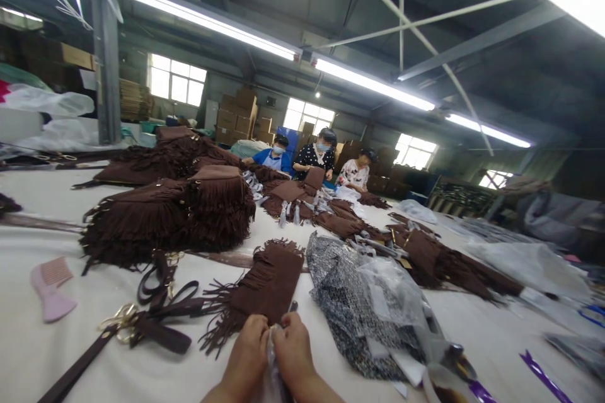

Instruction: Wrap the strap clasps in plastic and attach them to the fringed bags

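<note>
My left hand point(249, 347) and my right hand point(293, 347) are side by side at the bottom middle, fingers closed. Both pinch a narrow strip in clear plastic wrapping point(273, 362) that runs down between them; what is inside the plastic is hard to make out. Just beyond my fingertips a brown fringed suede bag point(270, 280) lies flat on the white table, its fringe spread to the left. Left of it rest dark brown straps point(163, 327) with gold-coloured rings point(123, 321). To the right is a black-and-white tweed piece point(347, 302) partly covered by a clear plastic bag point(392, 283).
A pink comb point(54, 293) lies at the left. Stacked brown fringed bags point(142, 220) rise behind the straps. A cup of dark liquid point(447, 384) and a purple ribbon point(543, 378) are at the lower right. Three people point(321, 157) work across the table.
</note>
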The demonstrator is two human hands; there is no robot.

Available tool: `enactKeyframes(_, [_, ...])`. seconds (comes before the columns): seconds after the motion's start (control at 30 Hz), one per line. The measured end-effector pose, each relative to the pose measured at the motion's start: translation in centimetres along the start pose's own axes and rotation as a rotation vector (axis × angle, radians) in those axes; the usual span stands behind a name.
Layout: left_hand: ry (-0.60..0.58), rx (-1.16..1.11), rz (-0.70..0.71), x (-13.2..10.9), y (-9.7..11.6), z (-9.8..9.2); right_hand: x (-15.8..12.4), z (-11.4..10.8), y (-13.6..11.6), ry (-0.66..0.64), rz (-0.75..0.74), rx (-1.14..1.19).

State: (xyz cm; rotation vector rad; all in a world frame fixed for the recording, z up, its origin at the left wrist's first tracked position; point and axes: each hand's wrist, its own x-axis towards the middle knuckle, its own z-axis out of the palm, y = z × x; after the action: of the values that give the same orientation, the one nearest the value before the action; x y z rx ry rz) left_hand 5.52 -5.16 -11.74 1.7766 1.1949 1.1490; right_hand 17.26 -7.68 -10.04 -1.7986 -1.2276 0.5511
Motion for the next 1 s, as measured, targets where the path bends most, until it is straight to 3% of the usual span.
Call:
enactKeyframes(0.13, [-0.011,0.013,-0.001,-0.1,-0.6,0.0,0.3,0.4,0.7,-0.119,-0.058,0.032])
enactKeyframes(0.23, [-0.028,0.045,-0.068,0.2,-0.8,-0.3,0.7,0.6,0.7,-0.161,0.000,0.050])
enactKeyframes(0.4, [-0.070,0.093,-0.177,1.0,-0.6,-0.7,1.7,1.1,0.3,-0.134,0.198,0.020])
enactKeyframes(0.7, [-0.053,0.203,-0.246,1.8,-0.5,-0.2,2.1,1.4,0.6,-0.051,0.057,-0.176])
enactKeyframes(1.0, [-0.040,0.222,-0.258,2.3,-0.3,0.4,3.0,1.1,1.1,-0.116,0.123,-0.130])
